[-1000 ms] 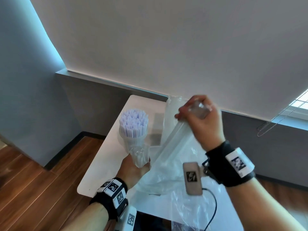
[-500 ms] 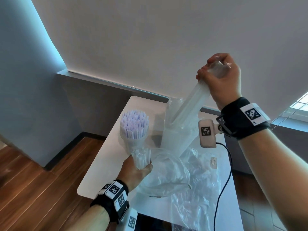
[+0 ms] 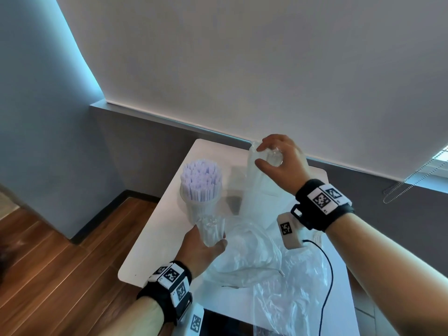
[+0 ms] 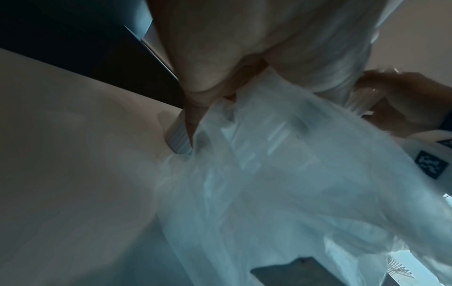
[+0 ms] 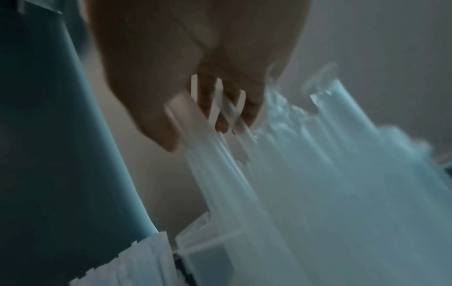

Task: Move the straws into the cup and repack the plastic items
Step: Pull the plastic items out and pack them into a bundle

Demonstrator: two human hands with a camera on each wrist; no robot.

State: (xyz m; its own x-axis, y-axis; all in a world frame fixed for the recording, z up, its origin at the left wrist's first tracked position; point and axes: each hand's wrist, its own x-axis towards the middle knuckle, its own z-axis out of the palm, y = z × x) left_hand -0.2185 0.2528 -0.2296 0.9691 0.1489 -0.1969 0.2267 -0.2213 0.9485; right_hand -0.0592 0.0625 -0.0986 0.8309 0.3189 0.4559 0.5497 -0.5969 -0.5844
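White table [image 3: 155, 238] under a drawn blind | straws [image 3: 201, 180] already upright in cup [image 3: 194, 202], far left | my left hand [image 3: 201, 251] grips small clear cup [image 3: 211, 230] | my right hand [image 3: 281, 163] pinches cup sleeve [image 3: 254, 187] top | step: repacking; next, feed sleeve into bag [image 3: 247, 258].

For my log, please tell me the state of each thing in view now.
cup: upright, full of straws
left hand: grips the cup's base
right hand: holds the top of the tall plastic sleeve
loose plastic bag: crumpled on the table
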